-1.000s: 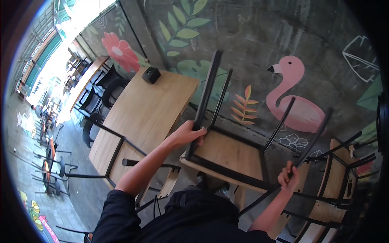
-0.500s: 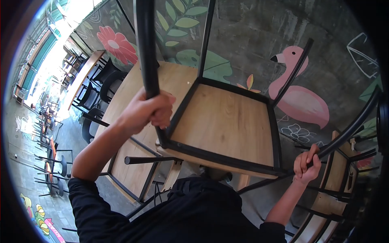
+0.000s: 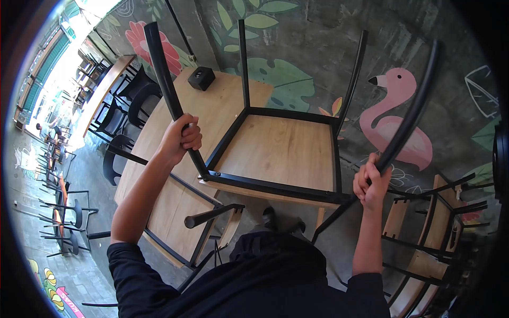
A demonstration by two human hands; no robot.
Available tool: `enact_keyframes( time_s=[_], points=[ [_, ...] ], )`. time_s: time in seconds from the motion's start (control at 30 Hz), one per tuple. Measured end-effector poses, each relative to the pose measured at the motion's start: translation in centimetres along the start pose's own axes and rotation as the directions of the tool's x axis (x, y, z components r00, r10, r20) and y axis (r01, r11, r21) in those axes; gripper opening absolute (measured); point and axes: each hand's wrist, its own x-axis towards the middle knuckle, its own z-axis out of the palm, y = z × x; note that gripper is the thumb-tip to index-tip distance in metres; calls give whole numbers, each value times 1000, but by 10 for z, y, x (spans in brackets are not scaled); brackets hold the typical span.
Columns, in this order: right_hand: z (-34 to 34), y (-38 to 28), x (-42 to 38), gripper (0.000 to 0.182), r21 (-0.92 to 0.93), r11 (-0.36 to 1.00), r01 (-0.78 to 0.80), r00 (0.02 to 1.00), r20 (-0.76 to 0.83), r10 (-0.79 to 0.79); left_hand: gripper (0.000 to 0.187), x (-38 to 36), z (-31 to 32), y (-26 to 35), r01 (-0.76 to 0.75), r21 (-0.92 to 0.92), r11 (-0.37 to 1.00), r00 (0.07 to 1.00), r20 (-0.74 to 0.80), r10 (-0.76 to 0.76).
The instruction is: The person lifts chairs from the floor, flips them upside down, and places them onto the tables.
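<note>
An upside-down chair (image 3: pixel 281 151) shows the underside of its wooden seat, framed in black metal, with four black legs pointing up and away. My left hand (image 3: pixel 183 139) is wrapped round its near left leg, just above the seat frame. Round the near right leg closes my right hand (image 3: pixel 373 181). Beneath and behind the chair lies a wooden table (image 3: pixel 177 98), its top partly covered by the seat. Whether the chair touches the tabletop is hard to tell.
A black box (image 3: pixel 201 78) sits on the table's far end. Another upturned chair (image 3: pixel 177 222) is at the lower left. More wooden chairs (image 3: pixel 432 222) stand at the right. Black chairs (image 3: pixel 114 124) line a long table at the left. A painted wall rises behind.
The chair has tilted and shifted left and lower, its legs now further apart in view. Both my hands moved left with it, still gripping. The black box has come into sight.
</note>
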Motion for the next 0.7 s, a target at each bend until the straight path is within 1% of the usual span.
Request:
enact_keyframes(
  time_s=[0.3, 0.4, 0.5, 0.53, 0.63, 0.7],
  points=[
    [35, 47, 35, 28, -94, 994, -48, 995, 81, 55, 42, 24, -70, -33, -30, -88, 996, 996, -89, 22],
    [41, 72, 33, 29, -82, 994, -71, 995, 58, 76, 43, 35, -93, -53, -95, -80, 992, 991, -107, 86],
    [40, 105, 25, 30, -34, 997, -67, 995, 66, 69, 42, 43, -108, -75, -197, -20, 980, 960, -208, 188],
    [37, 116, 21, 29, -10, 998, -68, 996, 63, 68, 42, 46, -113, -80, -215, -36, 976, 953, -226, 202],
    [34, 142, 15, 32, 3, 996, -91, 995, 33, 91, 42, 49, -123, -96, -262, -15, 965, 943, -217, 252],
    [34, 157, 15, 33, 6, 996, -93, 995, 19, 93, 40, 52, -132, -103, -269, -16, 963, 941, -218, 259]
  ],
)
